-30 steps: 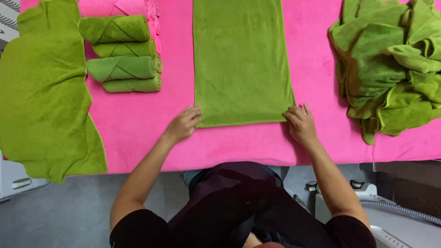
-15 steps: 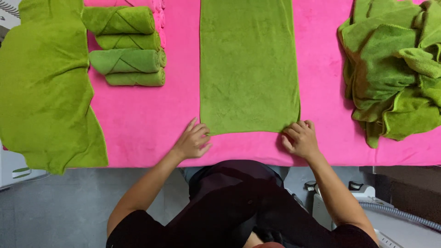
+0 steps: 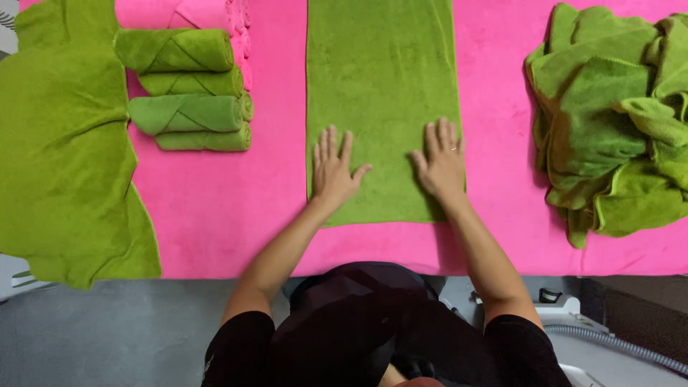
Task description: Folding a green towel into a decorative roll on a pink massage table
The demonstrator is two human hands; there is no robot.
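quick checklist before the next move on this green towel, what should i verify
1. Both hands flat on the folded green towel: ok, left hand and right hand palms down.
2. Towel surface smooth: ok, no big wrinkles visible.
3. Near edge square to the pink table edge: ok, roughly parallel.
4. Rolled towels apart from it: ok.
5. Loose towel pile apart from it: ok.
6. Far end aligned: cannot tell, out of frame.

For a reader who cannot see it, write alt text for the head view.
Left hand and right hand press flat on a long green terry towel spread over a pink-covered table, with four rolled green towels left and a crumpled green towel pile right.
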